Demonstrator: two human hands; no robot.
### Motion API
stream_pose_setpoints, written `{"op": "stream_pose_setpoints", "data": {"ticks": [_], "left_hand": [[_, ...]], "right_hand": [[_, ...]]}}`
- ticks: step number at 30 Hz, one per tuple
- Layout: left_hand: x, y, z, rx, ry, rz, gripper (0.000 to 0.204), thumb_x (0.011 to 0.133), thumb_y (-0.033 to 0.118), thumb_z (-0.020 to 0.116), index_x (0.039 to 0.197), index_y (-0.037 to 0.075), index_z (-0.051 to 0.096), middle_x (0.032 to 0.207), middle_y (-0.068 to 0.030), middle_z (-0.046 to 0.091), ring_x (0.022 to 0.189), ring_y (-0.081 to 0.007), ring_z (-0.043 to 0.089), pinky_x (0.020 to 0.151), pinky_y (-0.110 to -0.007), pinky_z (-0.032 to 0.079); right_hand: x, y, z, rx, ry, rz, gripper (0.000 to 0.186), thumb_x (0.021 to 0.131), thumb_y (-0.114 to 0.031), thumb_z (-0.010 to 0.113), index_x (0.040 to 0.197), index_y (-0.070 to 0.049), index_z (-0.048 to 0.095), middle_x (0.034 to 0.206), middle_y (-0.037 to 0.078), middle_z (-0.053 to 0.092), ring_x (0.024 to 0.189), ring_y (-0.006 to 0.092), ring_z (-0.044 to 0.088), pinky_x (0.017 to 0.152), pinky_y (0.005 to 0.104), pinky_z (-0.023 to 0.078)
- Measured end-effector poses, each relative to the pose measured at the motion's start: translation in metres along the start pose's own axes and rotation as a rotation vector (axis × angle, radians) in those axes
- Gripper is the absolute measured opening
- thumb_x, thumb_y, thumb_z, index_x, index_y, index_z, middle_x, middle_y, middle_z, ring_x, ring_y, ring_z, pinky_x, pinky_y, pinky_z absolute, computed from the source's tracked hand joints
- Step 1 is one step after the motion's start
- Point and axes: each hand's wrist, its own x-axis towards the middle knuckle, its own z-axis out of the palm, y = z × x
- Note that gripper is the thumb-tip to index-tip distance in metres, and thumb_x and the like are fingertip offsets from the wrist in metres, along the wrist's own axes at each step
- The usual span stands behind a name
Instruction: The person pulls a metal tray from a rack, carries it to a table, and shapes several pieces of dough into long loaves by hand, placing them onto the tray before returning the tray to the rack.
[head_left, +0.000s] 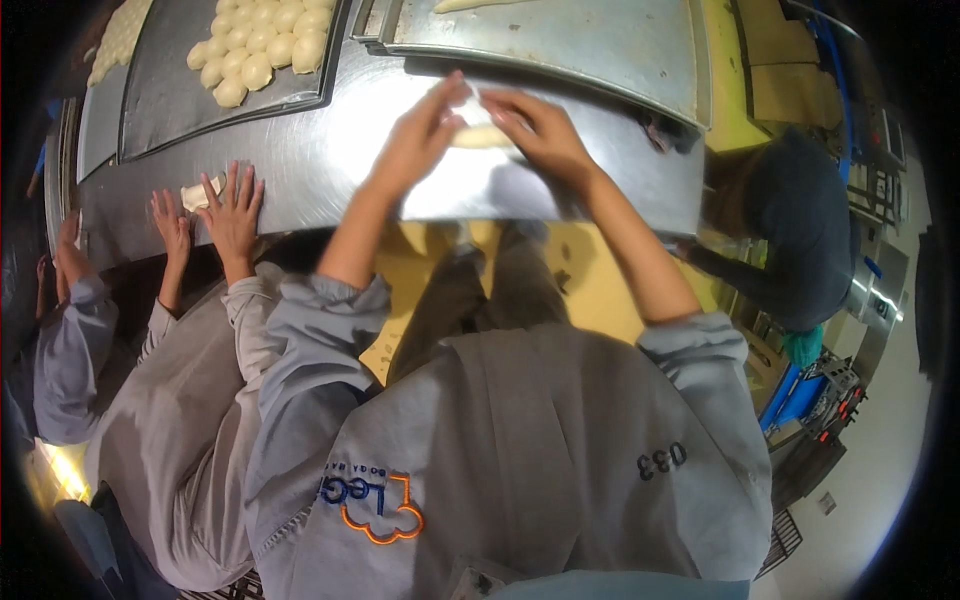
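Note:
A short pale dough roll (482, 136) lies crosswise on the shiny steel table between my two hands. My left hand (425, 132) is at its left end, fingers stretched forward and the thumb close to the dough. At the right end, my right hand (545, 132) arches with its fingers extended toward the left hand and its thumb near the top of the roll. Neither hand is closed around the dough. Strong glare lies on the steel between the fingertips, and the palms are partly hidden.
Beyond my hands stands a metal tray (560, 35) with a long dough strip. A dark tray (160, 90) at the far left holds several round dough balls (262, 42). Beside me on the left, a co-worker's hands (232, 215) work a dough piece (203, 192). Another person (800, 230) bends at the right.

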Motion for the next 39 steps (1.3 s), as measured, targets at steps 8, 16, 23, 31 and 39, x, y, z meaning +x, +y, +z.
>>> {"op": "stream_pose_setpoints", "data": {"ticks": [8, 16, 23, 31, 39], "left_hand": [[-0.011, -0.008, 0.004, -0.061, -0.097, -0.124, 0.066, 0.088, 0.008, 0.073, 0.143, -0.003, 0.038, 0.114, -0.0169, 0.066, 0.108, -0.0222, 0.066, 0.095, -0.033, 0.054], [-0.066, 0.007, 0.022, 0.198, -0.144, -0.128, 0.066, 0.08, 0.004, 0.079, 0.137, 0.002, 0.045, 0.115, -0.0135, 0.069, 0.108, -0.0241, 0.068, 0.091, -0.034, 0.058], [-0.058, 0.009, 0.013, 0.279, -0.126, -0.075, 0.056, 0.084, 0.009, 0.078, 0.132, 0.004, 0.051, 0.111, -0.0119, 0.072, 0.108, -0.0241, 0.069, 0.089, -0.034, 0.057], [-0.054, 0.03, 0.001, 0.367, -0.099, 0.002, 0.045, 0.084, 0.016, 0.078, 0.126, 0.009, 0.063, 0.105, -0.0104, 0.072, 0.095, -0.0271, 0.069, 0.087, -0.036, 0.054], [-0.045, 0.029, -0.014, 0.443, -0.061, 0.119, 0.027, 0.084, 0.011, 0.076, 0.11, 0.008, 0.07, 0.107, -0.0116, 0.071, 0.095, -0.0289, 0.068, 0.083, -0.037, 0.054]], "right_hand": [[-0.008, -0.01, 0.004, 0.094, -0.104, 0.042, 0.063, 0.088, -0.016, 0.072, 0.146, -0.012, 0.047, 0.11, 0.01, 0.071, 0.106, 0.0226, 0.068, 0.096, 0.0357, 0.052], [-0.056, -0.003, 0.018, -0.091, -0.113, -0.21, 0.071, 0.082, -0.006, 0.075, 0.146, -0.021, 0.048, 0.101, 0.006, 0.073, 0.094, 0.0236, 0.07, 0.085, 0.0371, 0.056], [-0.064, -0.005, 0.016, -0.14, -0.046, -0.202, 0.073, 0.083, -0.011, 0.076, 0.148, -0.022, 0.046, 0.108, 0.008, 0.072, 0.097, 0.028, 0.068, 0.086, 0.0398, 0.055], [-0.067, -0.017, 0.003, -0.289, 0.041, -0.135, 0.072, 0.083, -0.013, 0.077, 0.148, -0.021, 0.047, 0.108, 0.009, 0.069, 0.099, 0.0261, 0.066, 0.087, 0.039, 0.055], [-0.056, -0.012, -0.007, -0.301, 0.001, -0.083, 0.066, 0.087, -0.01, 0.069, 0.148, -0.02, 0.046, 0.104, 0.01, 0.066, 0.103, 0.0263, 0.061, 0.093, 0.04, 0.049]]}}
